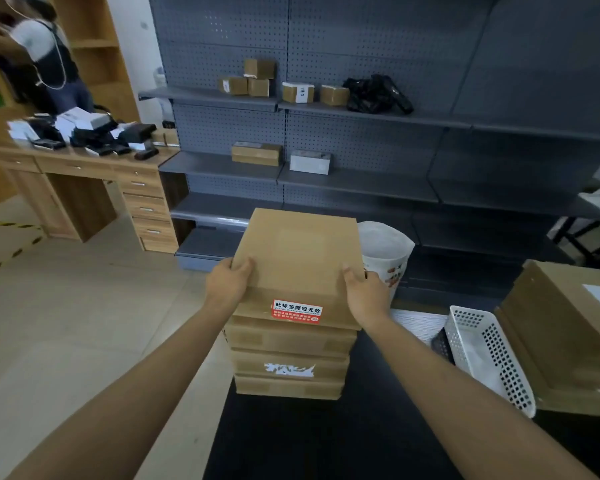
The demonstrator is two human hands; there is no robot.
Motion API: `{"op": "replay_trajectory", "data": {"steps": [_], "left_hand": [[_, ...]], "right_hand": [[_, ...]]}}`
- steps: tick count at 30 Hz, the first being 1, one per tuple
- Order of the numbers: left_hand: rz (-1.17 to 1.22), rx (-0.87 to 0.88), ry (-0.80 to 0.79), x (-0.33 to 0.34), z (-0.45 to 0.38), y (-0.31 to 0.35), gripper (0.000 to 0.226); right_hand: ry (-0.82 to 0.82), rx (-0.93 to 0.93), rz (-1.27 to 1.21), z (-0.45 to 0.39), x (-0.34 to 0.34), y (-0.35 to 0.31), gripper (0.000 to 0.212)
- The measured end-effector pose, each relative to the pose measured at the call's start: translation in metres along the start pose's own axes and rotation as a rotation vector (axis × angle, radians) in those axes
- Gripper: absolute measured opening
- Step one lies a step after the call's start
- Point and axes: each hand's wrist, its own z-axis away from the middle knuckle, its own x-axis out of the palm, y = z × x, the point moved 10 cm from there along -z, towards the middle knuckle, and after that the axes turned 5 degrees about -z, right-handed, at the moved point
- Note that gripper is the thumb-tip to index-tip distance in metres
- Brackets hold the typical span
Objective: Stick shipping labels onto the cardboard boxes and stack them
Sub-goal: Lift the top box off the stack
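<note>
Four stacked boxes point(291, 341); one white basket point(489, 355); seven shelf boxes point(257, 153); two hands point(227, 282).

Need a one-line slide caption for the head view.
Both hands, left hand and right hand, hold the top cardboard box with a red sticker on a stack of boxes.

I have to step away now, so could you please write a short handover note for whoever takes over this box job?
Left hand and right hand: each holds one side of the top box, thumbs on its lid.
Top box sits on a stack of three more boxes on the dark mat; it carries a red sticker on its near side, but no shipping label shows on top.
More boxes, one with a white label, sit to the right behind the white basket.
Left: release the grip, label and stack the rest.
</note>
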Motion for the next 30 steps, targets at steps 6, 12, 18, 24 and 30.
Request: {"op": "replay_trajectory", "data": {"steps": [6,12,18,24,30], "left_hand": [[-0.018,0.063,-0.024,0.023,0.021,0.017,0.027],[-0.047,0.16,-0.115,0.083,0.069,0.062,0.026],[-0.001,0.193,-0.09,0.159,0.138,0.091,0.032],[-0.113,0.16,-0.046,0.207,0.196,0.073,0.04],[-0.135,0.049,-0.074,0.22,0.236,0.005,0.042]], "right_hand": [[0.052,0.026,-0.017,0.003,-0.042,0.023,0.053],[0.12,0.066,-0.054,0.007,-0.12,0.075,0.054],[0.13,0.088,-0.028,0.016,-0.2,0.147,0.05],[0.091,0.123,-0.017,0.028,-0.243,0.207,0.043],[-0.033,0.108,-0.007,0.048,-0.224,0.242,0.043]]}}
